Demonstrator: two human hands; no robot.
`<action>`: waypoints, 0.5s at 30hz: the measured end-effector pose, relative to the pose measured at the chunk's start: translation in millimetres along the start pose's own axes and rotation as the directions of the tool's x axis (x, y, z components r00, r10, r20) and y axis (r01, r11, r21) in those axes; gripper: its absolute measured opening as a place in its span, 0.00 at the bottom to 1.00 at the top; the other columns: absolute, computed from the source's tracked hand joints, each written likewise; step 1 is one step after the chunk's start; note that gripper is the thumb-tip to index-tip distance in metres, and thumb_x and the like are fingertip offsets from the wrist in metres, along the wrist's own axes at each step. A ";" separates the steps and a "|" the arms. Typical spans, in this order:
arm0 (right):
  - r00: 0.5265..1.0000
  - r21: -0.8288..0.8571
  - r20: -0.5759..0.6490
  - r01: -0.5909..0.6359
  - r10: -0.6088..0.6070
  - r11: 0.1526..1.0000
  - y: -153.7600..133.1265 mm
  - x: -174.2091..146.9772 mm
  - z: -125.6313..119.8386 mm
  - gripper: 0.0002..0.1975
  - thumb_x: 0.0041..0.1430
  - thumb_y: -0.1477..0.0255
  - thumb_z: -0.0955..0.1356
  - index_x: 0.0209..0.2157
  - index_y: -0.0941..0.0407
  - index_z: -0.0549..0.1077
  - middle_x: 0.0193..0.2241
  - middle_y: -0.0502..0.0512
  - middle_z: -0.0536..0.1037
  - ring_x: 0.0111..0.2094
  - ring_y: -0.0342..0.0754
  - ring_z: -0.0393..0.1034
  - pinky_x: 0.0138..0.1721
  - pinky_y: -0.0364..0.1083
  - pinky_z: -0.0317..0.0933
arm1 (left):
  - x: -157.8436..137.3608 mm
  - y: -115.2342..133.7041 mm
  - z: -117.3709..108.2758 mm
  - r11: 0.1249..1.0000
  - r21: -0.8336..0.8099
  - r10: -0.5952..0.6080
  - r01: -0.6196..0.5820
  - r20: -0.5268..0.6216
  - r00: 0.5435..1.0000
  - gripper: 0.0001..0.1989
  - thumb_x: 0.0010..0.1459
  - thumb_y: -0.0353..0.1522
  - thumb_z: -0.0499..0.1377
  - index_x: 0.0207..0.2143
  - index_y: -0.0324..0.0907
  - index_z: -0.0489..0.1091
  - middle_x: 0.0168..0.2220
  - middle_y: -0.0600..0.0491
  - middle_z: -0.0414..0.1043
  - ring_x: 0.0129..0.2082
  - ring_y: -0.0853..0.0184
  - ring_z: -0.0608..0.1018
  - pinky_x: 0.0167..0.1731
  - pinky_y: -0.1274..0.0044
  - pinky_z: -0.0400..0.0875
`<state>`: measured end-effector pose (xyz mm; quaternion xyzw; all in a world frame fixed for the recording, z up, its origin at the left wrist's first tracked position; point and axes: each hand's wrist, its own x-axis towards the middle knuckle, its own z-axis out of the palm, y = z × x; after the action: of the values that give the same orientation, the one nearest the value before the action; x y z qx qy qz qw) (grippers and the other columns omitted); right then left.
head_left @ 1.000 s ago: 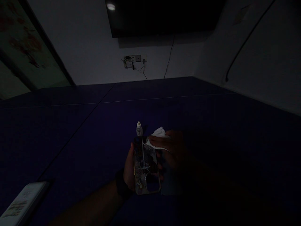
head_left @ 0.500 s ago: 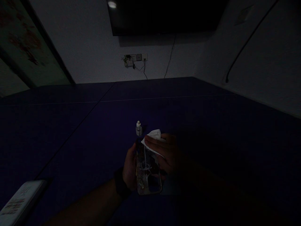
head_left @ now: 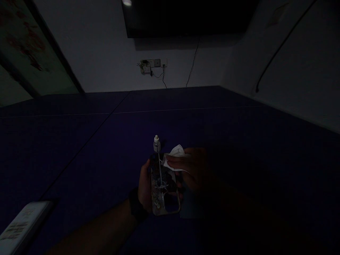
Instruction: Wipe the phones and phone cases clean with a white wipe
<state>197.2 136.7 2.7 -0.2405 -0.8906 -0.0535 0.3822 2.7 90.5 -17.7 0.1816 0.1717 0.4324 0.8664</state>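
Observation:
A patterned phone case [head_left: 162, 184] with a large camera cutout at its near end is held by my left hand [head_left: 145, 186], the thumb along its left edge and fingertips showing at its right edge. My right hand [head_left: 190, 166] presses a folded white wipe [head_left: 176, 152] with its fingers against the far right part of the case. Just beyond the case's far end stands a small clear dropper bottle [head_left: 157, 144] with a white cap. Dim light hides much of the right hand's palm and forearm.
On the dark blue surface [head_left: 127, 131], a white box with printing [head_left: 25, 223] lies at the near left. A dark flat piece [head_left: 190, 205] lies right of the case. Behind are a wall-mounted screen [head_left: 186, 17] and sockets with cables [head_left: 151, 66].
The phone case has shifted slightly left and tilted with my left hand. My right hand has slid the wipe a little to the right, uncovering more of the case's far end.

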 end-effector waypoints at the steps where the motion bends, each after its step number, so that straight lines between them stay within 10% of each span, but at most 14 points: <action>1: 0.999 -0.022 -0.024 -0.027 0.027 0.999 2.1 -1.0 -1.2 0.25 0.56 0.80 0.64 0.53 0.51 0.77 0.55 0.51 0.81 0.50 0.57 0.70 0.50 0.58 0.55 | 0.0 0.9 1.4 1.000 0.011 0.005 -0.005 -0.012 1.000 0.39 0.60 0.62 0.50 0.46 0.36 0.77 0.34 0.42 0.80 0.33 0.55 0.82 0.39 0.64 0.75; 8: 0.990 0.003 -0.131 -0.057 0.057 0.998 -6.8 -7.5 -0.2 0.27 0.56 0.80 0.64 0.56 0.49 0.75 0.52 0.49 0.83 0.47 0.56 0.72 0.50 0.58 0.58 | 0.9 1.5 5.6 0.997 0.002 0.073 -0.073 -0.109 0.991 0.36 0.57 0.61 0.54 0.44 0.38 0.76 0.34 0.44 0.79 0.37 0.54 0.82 0.41 0.64 0.74; 15: 0.999 0.068 0.027 0.044 -0.046 0.997 -16.9 -9.9 5.8 0.23 0.58 0.75 0.67 0.55 0.50 0.76 0.55 0.50 0.81 0.52 0.57 0.70 0.51 0.57 0.58 | 5.4 -0.2 15.0 0.985 -0.148 0.077 -0.092 -0.105 0.991 0.31 0.56 0.56 0.60 0.45 0.37 0.75 0.33 0.48 0.76 0.32 0.62 0.78 0.33 0.73 0.71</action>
<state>191.3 119.6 -6.8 -0.2080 -0.9025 -0.0286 0.3761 12.7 92.3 -5.4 0.1004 0.1730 0.4892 0.8490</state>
